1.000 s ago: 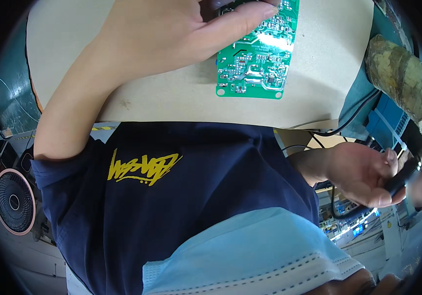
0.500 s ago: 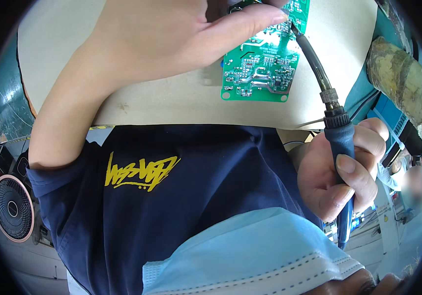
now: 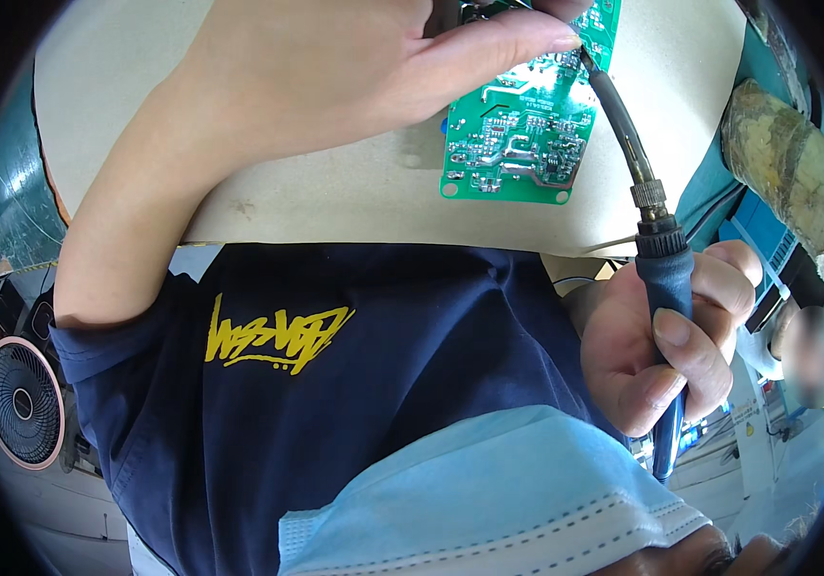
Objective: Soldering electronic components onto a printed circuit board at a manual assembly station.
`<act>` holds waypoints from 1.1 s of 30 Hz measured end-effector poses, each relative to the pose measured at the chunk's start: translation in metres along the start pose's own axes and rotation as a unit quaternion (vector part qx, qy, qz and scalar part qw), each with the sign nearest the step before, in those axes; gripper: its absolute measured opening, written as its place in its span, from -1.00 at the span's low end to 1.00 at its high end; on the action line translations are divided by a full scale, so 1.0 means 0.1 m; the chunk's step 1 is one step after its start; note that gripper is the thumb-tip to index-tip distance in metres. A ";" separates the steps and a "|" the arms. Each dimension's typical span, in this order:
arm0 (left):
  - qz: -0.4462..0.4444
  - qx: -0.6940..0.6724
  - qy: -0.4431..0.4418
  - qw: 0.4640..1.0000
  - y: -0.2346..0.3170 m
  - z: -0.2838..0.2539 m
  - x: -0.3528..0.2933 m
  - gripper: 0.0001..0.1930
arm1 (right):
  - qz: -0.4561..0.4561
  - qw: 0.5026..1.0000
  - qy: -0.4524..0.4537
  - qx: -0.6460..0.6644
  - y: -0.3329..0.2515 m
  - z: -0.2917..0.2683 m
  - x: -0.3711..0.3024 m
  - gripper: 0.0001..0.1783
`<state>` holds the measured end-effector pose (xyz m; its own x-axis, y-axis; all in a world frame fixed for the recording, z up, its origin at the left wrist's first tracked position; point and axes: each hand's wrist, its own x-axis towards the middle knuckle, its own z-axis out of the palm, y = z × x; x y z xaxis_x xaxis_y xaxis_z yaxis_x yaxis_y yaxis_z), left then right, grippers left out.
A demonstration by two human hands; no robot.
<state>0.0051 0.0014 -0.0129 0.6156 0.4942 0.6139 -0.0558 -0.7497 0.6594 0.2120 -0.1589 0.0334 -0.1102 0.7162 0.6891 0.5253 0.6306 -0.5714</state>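
A green circuit board (image 3: 518, 144) lies solder side up near the top of the head view, its far end cut off by the frame. My left hand (image 3: 335, 77) reaches over it from the left, fingers closed at the board and thumb stretched across it. Its other fingers are partly hidden at the top edge, along with a dark, shiny part beneath them. My right hand (image 3: 700, 346) wraps round the blue handle of a soldering iron (image 3: 664, 250). The iron points up and left, its tip meeting the board close to my left thumb.
The board is on a beige work mat (image 3: 335, 206) whose near edge runs by my body. A tape-wrapped roll (image 3: 787, 173) and a blue box (image 3: 758, 230) are at the right. A round fan (image 3: 23, 403) stands at the lower left; another person is at the far right.
The circuit board and my left hand have shifted slightly to the right together. The soldering iron's tip has moved a little right too, staying beside my left thumb.
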 end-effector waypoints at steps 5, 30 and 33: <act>0.006 -0.003 0.005 1.000 -0.01 0.05 -0.02 -0.85 | 0.008 1.000 -0.007 -0.010 -0.03 0.00 0.00 -0.61; -0.006 -0.004 0.008 1.000 0.02 0.00 0.02 -0.85 | -0.009 0.999 0.036 -0.033 -0.01 0.02 0.02 -0.63; -0.006 -0.006 0.011 1.000 0.03 0.01 0.00 -0.85 | -0.009 0.999 0.040 -0.027 0.02 0.00 0.01 -0.62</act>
<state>0.0056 -0.0012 -0.0107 0.5980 0.5128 0.6160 -0.0585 -0.7385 0.6717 0.2126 -0.1572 0.0328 -0.0533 0.6769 0.7341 0.5682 0.6251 -0.5352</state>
